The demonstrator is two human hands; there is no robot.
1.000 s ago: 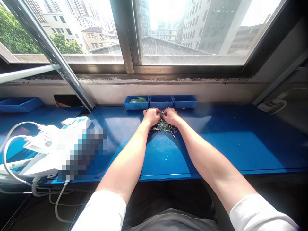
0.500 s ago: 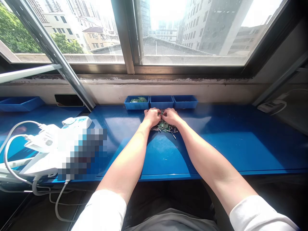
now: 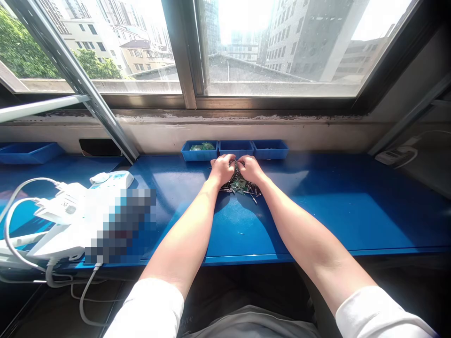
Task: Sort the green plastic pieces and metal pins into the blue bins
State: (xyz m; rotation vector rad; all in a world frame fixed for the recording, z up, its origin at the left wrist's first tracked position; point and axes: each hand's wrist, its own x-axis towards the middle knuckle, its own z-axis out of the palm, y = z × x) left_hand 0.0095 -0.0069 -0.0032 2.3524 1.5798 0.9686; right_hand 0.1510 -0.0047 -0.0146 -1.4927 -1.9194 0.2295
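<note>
Since the pile of thin metal parts (image 3: 238,179) lies loose & jumbled w/ green bits (image 3: 240,188) on the blue table (image 3: 243,234), best go w/ fingertips, prob. a few pcs at a time, w/o raking. L hand (image 3: 222,170) & R hand (image 3: 249,170) are close tog. over its far side, slight gap btwn, fingers curled; can't tell if either grips anything. Mind the stray pin (image 3: 254,200) at the near edge & the three blue trays (image 3: 236,153) just beyond.

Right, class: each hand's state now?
Left hand: curled at the pile of small parts; grip can't be told.
Right hand: curled there too; grip can't be told.
</note>
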